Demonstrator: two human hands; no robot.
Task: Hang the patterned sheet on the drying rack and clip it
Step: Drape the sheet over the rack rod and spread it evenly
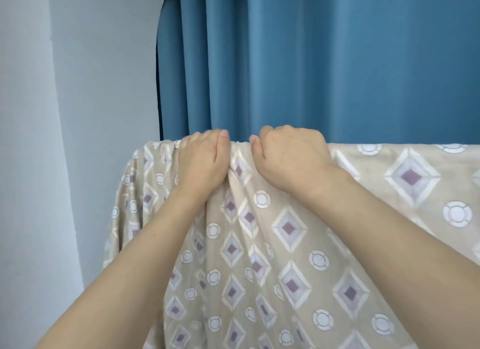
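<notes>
The patterned sheet [285, 244] is beige with purple diamonds and white rings. It hangs draped over a top edge that runs across the middle of the view; the rack beneath it is hidden by the cloth. My left hand [202, 159] grips the sheet at that top edge, fingers curled over the far side and thumb on the near side. My right hand [288, 153] grips the same edge a little to the right, also curled over it. Between and below the two hands the cloth gathers into folds. No clip is in view.
A blue curtain [324, 62] hangs close behind the sheet. A pale grey wall [78, 88] fills the left side, beside the sheet's bunched left end [135, 192].
</notes>
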